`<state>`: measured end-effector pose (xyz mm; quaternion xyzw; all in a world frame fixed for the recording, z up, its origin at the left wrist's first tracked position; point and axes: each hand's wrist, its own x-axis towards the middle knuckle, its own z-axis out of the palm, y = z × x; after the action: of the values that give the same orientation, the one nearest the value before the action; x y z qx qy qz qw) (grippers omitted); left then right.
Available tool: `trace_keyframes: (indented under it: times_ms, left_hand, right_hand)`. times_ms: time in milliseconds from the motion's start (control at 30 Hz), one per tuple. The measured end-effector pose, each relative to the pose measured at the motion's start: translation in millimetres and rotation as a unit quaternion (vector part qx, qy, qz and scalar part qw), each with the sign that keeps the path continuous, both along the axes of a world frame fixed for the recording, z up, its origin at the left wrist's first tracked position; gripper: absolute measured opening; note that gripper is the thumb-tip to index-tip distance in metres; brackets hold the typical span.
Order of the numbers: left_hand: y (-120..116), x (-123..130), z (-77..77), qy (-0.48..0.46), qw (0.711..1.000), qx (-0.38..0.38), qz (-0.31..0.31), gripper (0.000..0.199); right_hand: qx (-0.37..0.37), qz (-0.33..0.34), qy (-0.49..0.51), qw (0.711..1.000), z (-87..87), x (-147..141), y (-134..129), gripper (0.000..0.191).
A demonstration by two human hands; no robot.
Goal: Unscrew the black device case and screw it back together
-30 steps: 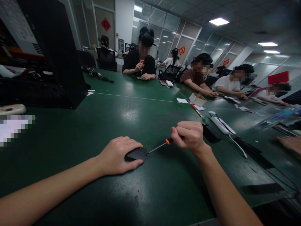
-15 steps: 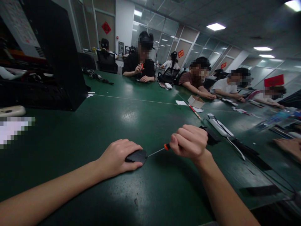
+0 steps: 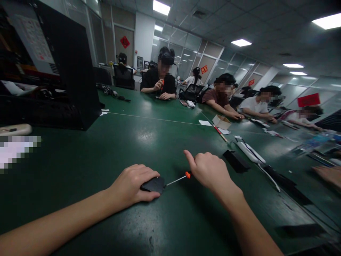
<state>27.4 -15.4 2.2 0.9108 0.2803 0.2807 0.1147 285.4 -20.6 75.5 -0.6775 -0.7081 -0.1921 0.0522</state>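
Observation:
On the green table (image 3: 128, 142), my left hand (image 3: 135, 183) is closed round a small dark flat object (image 3: 153, 185), thumb on the near side and fingers on the far side. A screwdriver (image 3: 176, 180) with a thin metal shaft and an orange collar touches the object's right end with its tip. My right hand (image 3: 211, 170) is wrapped round the screwdriver's handle, which is hidden in the fist, and its thumb points up and to the left.
A black computer case (image 3: 61, 67) stands at the left. Right of my right hand lie a black block (image 3: 236, 160) and a white power strip (image 3: 250, 152) with cables. An open box (image 3: 221, 122) is farther back. Several people sit around the table.
My right thumb has lifted off the fist and now sticks out. The hand has turned around the screwdriver. The camera view has tilted up slightly, so everything appears lower.

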Motion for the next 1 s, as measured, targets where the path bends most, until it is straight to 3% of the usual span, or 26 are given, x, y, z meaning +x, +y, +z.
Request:
trace_keyframes:
  times_ms: [67,200,267,400,533,667,767,867,1000]
  left_hand:
    - [-0.2,0.3,-0.9,-0.005,1.0,-0.004,0.009,0.036]
    - [-1.6,0.8,-0.8,-0.015,0.999,-0.012,0.025,0.037]
    - [-2.3,0.8,0.0,-0.019,0.999,-0.016,0.03,0.036]
    - [-1.5,0.6,0.3,-0.027,0.999,-0.029,0.016,0.036]
    - [0.7,1.4,-2.2,-0.04,0.999,-0.025,0.004,0.038]
    - [1.8,2.1,-4.4,-0.035,0.999,-0.022,-0.001,0.037]
    - [1.9,1.8,-4.8,-0.035,0.999,-0.015,-0.004,0.037]
    - [1.5,1.2,-4.6,-0.035,0.999,-0.015,-0.01,0.037]
    - [1.3,0.9,-5.4,-0.039,0.999,-0.01,-0.015,0.039]
  right_hand:
    - [-0.022,-0.006,0.009,1.0,0.9,-0.1,1.2,0.07]
    - [0.117,0.095,0.003,0.989,10.5,-5.5,-17.5,0.066]
    - [0.141,0.149,-0.038,0.978,16.3,-7.0,-34.7,0.061]
    - [0.053,0.24,-0.128,0.961,21.8,0.3,-67.3,0.043]
    - [-0.024,0.319,-0.148,0.936,20.2,15.6,-75.2,0.022]
    - [-0.171,0.305,-0.052,0.936,15.2,20.1,-55.5,0.031]
    - [-0.292,0.277,0.084,0.911,7.7,18.7,-34.3,0.045]
    - [-0.325,0.268,0.142,0.896,5.2,23.3,-18.6,0.053]
    - [-0.335,0.286,0.139,0.887,14.3,34.7,-6.4,0.055]
